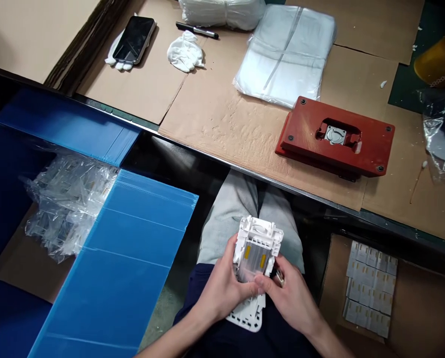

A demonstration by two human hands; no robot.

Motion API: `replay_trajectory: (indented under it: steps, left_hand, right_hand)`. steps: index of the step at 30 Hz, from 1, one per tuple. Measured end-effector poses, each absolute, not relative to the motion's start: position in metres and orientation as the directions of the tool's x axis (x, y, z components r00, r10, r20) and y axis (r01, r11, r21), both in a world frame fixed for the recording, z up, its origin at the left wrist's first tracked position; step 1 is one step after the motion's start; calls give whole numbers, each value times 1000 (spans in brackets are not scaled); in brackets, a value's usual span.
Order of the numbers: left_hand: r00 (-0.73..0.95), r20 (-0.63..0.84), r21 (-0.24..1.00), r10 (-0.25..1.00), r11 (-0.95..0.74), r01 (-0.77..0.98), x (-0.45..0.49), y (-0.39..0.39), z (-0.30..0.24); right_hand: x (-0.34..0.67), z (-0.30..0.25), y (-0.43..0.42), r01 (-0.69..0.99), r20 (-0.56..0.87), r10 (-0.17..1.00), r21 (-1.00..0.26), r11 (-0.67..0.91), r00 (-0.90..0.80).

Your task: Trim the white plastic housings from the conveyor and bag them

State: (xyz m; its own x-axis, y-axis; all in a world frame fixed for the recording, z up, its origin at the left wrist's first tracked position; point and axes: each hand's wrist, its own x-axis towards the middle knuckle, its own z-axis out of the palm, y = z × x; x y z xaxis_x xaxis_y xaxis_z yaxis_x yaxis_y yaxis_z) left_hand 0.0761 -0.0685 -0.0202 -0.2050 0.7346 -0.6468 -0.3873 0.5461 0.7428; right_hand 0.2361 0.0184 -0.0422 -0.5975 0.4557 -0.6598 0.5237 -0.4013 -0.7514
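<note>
My left hand (218, 284) and my right hand (291, 296) hold a white moulded plastic part (257, 243) above my lap. It has two yellow strips and a clear film over its middle. My left fingers wrap its left side. My right fingers press on its lower right edge, and my right thumb lies across the film. A small metallic object (280, 276) shows between my right hand and the part, but it is too partly hidden to name. The lower end of the part (249, 318) sticks out below my hands.
At left, blue corrugated plastic sheets (129, 258) lie over a box holding clear bagged parts (67, 206). At right, a cardboard box holds several rows of small white pieces (369, 286). Ahead, a cardboard-covered bench (222, 99) carries a red fixture (336, 136), a phone (134, 40), and bags.
</note>
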Motion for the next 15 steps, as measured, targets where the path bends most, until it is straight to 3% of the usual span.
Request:
replay_trajectory:
  steps: [5, 10, 15]
  left_hand:
    - [-217, -668, 726, 712, 559, -400, 78, -74, -26]
    - [-205, -711, 688, 673, 604, -403, 80, -76, -24]
    - [-184, -699, 695, 691, 595, -404, 84, -80, -25]
  right_hand:
    - [230, -49, 19, 508, -631, 424, -775, -375, -650]
    - [228, -40, 25, 557, -727, 364, -683, -472, -582]
    - [235, -34, 15, 568, -694, 415, -720, -398, -589]
